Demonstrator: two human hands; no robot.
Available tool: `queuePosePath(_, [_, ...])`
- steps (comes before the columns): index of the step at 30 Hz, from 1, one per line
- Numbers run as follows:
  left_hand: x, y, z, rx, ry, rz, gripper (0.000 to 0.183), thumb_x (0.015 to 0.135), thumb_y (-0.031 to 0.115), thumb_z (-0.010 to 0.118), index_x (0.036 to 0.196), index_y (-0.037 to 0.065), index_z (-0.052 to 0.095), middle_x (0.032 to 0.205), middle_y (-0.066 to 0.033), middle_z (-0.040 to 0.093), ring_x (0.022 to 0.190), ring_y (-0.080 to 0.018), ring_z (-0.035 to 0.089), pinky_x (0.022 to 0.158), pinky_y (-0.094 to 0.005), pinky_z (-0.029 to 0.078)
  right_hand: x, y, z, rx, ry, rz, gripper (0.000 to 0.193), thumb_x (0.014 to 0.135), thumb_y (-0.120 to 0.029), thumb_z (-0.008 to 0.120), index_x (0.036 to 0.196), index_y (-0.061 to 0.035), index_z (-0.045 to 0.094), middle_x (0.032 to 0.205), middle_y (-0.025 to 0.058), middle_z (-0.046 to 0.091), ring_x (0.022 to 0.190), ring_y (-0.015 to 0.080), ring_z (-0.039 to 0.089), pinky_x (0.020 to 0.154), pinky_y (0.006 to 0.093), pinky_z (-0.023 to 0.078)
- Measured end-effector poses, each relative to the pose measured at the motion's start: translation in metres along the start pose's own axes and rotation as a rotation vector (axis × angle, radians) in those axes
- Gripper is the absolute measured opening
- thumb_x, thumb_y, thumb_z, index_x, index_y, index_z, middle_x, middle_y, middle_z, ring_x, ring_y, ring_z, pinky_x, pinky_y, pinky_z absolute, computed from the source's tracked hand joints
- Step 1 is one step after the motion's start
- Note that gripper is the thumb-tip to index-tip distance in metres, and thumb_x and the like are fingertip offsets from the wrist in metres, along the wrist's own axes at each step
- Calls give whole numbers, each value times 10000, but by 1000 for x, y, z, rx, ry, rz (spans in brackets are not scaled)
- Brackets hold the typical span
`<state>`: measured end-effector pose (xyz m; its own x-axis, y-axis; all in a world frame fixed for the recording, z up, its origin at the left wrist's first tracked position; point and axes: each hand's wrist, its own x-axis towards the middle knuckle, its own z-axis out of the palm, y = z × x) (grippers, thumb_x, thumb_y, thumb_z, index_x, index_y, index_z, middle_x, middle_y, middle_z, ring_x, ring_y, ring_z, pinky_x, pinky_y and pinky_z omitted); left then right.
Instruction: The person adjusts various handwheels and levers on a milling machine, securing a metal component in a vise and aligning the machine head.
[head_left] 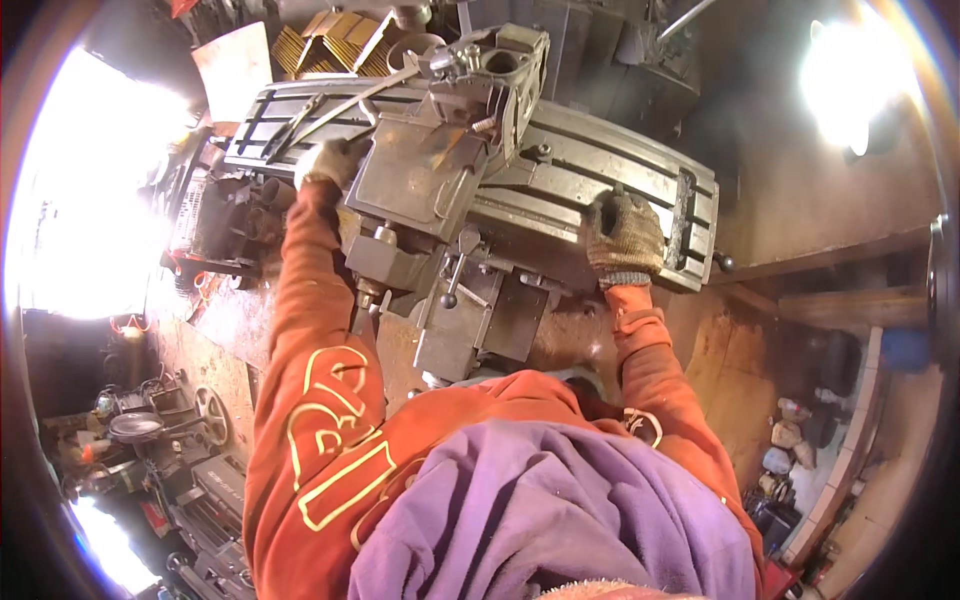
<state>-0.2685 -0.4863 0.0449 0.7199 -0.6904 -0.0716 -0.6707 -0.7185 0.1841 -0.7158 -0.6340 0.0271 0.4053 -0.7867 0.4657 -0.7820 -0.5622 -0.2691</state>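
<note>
Workshop clutter (136, 427) ringed the long metal table (600, 155), which ran left to right, right hand (626, 237) curled near its right end, left hand (324, 166) leftward, grip unclear

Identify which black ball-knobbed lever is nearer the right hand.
The end lever, at the right end of the T-slotted table; the other lever sits mid-machine, farther from the right hand.

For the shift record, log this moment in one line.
left hand: gloved, beside gray housing | right hand: gloved, at front edge of slotted metal table | grips: unclear
</note>
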Motion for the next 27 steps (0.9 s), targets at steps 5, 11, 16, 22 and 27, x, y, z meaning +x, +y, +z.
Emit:
queuePosePath(5, [-5, -11, 12, -142, -67, 60, 471, 914, 497, 626, 1228, 164, 736, 1177, -203, 722, 1162, -387, 667, 1012, -460, 500, 0, 2, 9, -31, 63, 32, 389, 904, -375, 612, 1119, -65, 709, 1052, 183, 722, 969, 388, 682, 813, 515, 558])
queuePosePath(11, [-3, -24, 36, -259, -132, 175, 387, 879, 367, 691, 1142, 90, 754, 1113, -226, 732, 1121, -370, 688, 939, -439, 529, 3, -7, -8, -73, -6, -93, 434, 849, -346, 656, 1181, -69, 693, 1056, 155, 726, 1022, 385, 676, 835, 516, 557])
queuePosePath(16, [-17, -23, 50, -368, -128, 274, 327, 920, 312, 640, 1126, 80, 746, 1090, -215, 736, 1080, -398, 690, 944, -449, 529, 6, -8, -1, -65, -10, 23, 298, 871, -305, 651, 1091, -109, 694, 897, 155, 697, 845, 391, 679, 729, 513, 550])
queuePosePath(22, [-36, 5, -4, -146, -120, 177, 364, 987, 350, 540, 1092, 63, 737, 1072, -217, 733, 1060, -404, 683, 929, -465, 504, -26, -53, -24, 123, -474, -435, 202, 857, -230, 609, 982, -93, 687, 822, 151, 676, 772, 372, 671, 709, 512, 535])
queuePosePath(27, [-89, 6, 2, -885, -143, -96, 351, 1009, 314, 616, 1020, -14, 741, 767, -17, 657, 633, -82, 531, 558, -273, 433, -73, -148, 7, 767, -1173, -554, 457, 865, -419, 749, 1169, -78, 724, 1037, 193, 732, 974, 289, 725, 835, 402, 572])
